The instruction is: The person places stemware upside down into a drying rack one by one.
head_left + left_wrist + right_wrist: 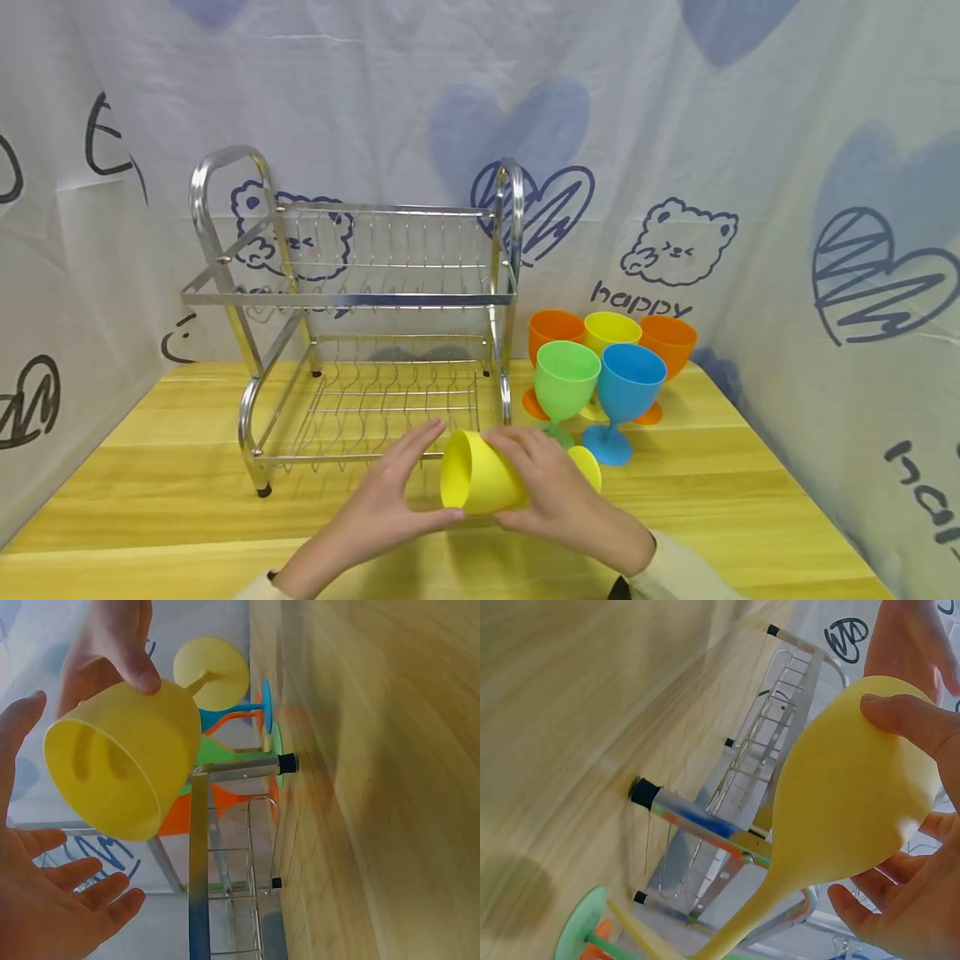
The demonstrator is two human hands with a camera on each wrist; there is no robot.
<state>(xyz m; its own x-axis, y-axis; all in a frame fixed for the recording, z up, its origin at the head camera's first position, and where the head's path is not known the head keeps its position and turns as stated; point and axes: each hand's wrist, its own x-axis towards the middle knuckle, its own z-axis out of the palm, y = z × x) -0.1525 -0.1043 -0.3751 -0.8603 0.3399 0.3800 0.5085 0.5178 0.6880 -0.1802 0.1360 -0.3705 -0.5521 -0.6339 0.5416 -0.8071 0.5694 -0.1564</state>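
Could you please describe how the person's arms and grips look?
Left grip and right grip are bare hands, without gloves or visible rings. Pale cream sleeves end near the wrists. A black patch shows beside each sleeve; what it is, I cannot tell.

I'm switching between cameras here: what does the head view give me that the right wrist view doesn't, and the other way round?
Only the head view: the open mouths of the held yellow goblet and the standing blue goblet.

Only the right wrist view: the yellow goblet's stem, which the right hand hides in the head view.

Both: the right hand gripping the yellow goblet, the left hand, the metal rack, the green goblet's base and the wooden tabletop.
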